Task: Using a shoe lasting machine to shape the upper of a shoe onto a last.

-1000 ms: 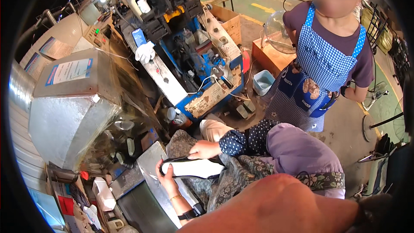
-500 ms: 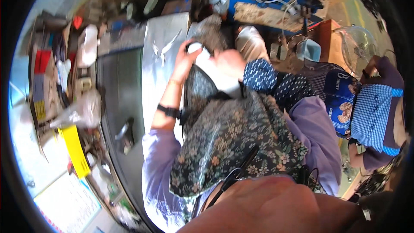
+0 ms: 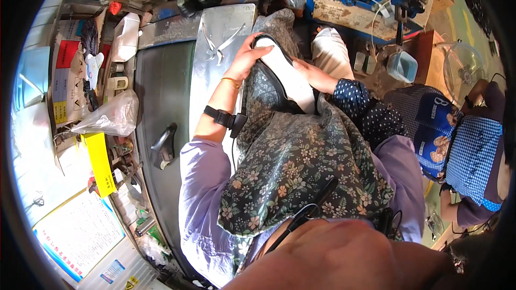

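Observation:
A black shoe [image 3: 293, 78] with a long white sole-shaped face turned up lies over my aproned lap. My left hand [image 3: 248, 56] grips its far end, the thumb pressed on the white face and the fingers round the dark edge. Along the shoe's right side my right hand [image 3: 313, 77] is closed on it, with its thumb at the edge and the other fingers hidden. Left of the shoe, a pair of pincers [image 3: 217, 48] lies with spread handles on a shiny metal tabletop [image 3: 203, 83].
A dark conveyor belt [image 3: 161, 91] runs along my left, carrying another dark shoe [image 3: 163, 146]. Beyond it is a cluttered shelf with a plastic bag [image 3: 115, 114] and a yellow box [image 3: 98, 164]. A blue machine [image 3: 384, 8] stands ahead right; a co-worker in a checked apron [image 3: 468, 150] is at right.
My right hand, blurred over the white face before, has moved to the shoe's right side. More of the white face shows. The whole view has shifted slightly.

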Demonstrator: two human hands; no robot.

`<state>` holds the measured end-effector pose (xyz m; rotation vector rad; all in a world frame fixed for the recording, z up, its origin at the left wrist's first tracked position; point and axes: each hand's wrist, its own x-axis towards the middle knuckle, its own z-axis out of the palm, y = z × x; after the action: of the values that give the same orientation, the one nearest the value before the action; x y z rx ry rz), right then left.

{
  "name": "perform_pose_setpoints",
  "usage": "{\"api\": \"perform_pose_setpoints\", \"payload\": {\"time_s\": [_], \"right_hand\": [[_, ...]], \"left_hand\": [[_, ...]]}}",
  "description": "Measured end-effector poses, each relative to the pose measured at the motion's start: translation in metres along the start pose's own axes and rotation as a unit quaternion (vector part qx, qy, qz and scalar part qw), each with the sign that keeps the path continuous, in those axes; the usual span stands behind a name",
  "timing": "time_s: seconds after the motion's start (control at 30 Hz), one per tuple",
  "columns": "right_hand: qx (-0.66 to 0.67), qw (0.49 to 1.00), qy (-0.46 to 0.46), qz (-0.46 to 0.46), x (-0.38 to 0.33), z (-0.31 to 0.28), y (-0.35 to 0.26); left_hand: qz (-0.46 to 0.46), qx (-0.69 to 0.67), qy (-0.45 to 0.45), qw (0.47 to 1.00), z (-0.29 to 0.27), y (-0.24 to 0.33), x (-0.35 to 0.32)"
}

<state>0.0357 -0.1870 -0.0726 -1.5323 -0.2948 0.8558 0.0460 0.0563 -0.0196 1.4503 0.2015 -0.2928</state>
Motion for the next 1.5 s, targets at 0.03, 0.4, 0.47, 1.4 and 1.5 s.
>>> {"api": "perform_pose_setpoints", "payload": {"time_s": [0.03,0.4,0.47,1.4,1.5], "right_hand": [[0.123,0.991,-0.036,0.041,0.006,-0.005,0.000],[-0.136,0.983,0.110,-0.047,0.039,0.056,-0.021],[-0.093,0.983,0.131,-0.086,0.033,0.061,-0.016],[0.112,0.946,0.207,-0.222,-0.118,-0.125,-0.130],[-0.119,0.874,0.345,-0.320,-0.125,-0.198,-0.176]], "left_hand": [[0.005,-0.117,-0.070,0.991,-0.009,0.002,0.002],[-0.078,0.582,0.295,0.754,0.020,0.000,-0.010],[-0.035,0.519,0.172,0.836,0.007,-0.007,-0.020],[0.128,0.223,0.014,0.966,0.047,-0.077,-0.074],[0.248,0.428,-0.009,0.869,0.037,-0.093,-0.084]]}}
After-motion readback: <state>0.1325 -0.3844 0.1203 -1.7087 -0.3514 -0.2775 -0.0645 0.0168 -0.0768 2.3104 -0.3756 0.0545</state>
